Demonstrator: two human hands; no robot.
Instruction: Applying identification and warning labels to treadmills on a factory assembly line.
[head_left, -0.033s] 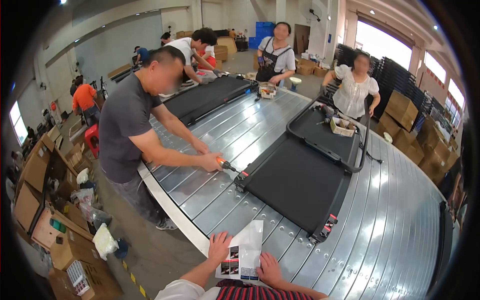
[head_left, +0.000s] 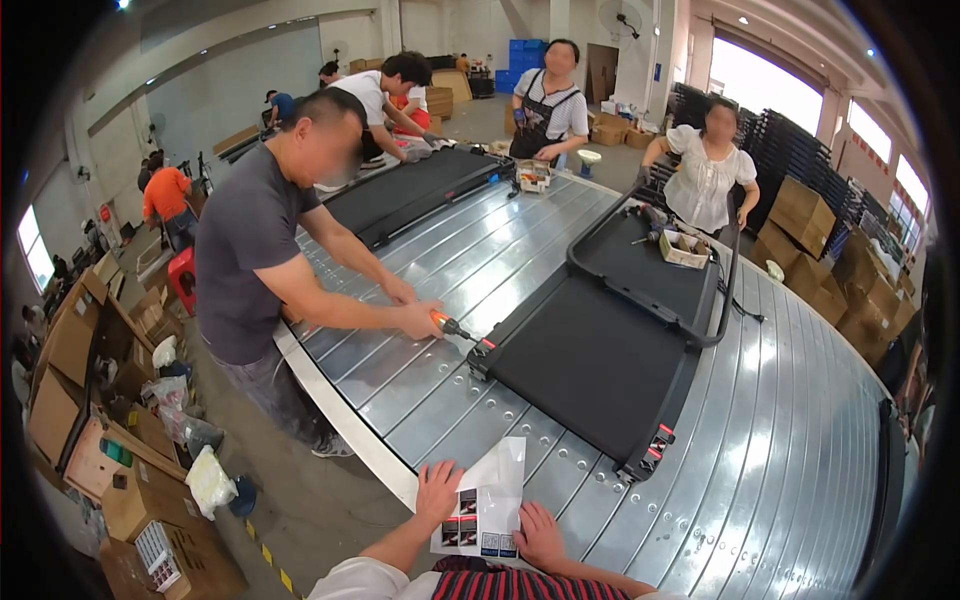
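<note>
A white sheet of stickers (head_left: 495,500) lies at the near edge of the metal-topped table, its upper corner slanting up. Black-and-red labels and small blue ones remain on its lower half; the upper part is bare backing. My left hand (head_left: 438,492) rests on its left edge, fingers stretched out. At the right edge my right hand (head_left: 541,537) lies with its fingers extended, touching the paper. Beyond them is a black flat panel (head_left: 600,365), with a red-and-black label on its near corner bracket (head_left: 655,455).
At left a co-worker holds an orange-and-black power screwdriver (head_left: 452,325) against the panel's left corner. A black tubular frame (head_left: 640,290) and a parts box (head_left: 684,250) stand behind. Another black panel (head_left: 420,195) lies farther off. Cardboard boxes (head_left: 165,520) crowd the floor at left.
</note>
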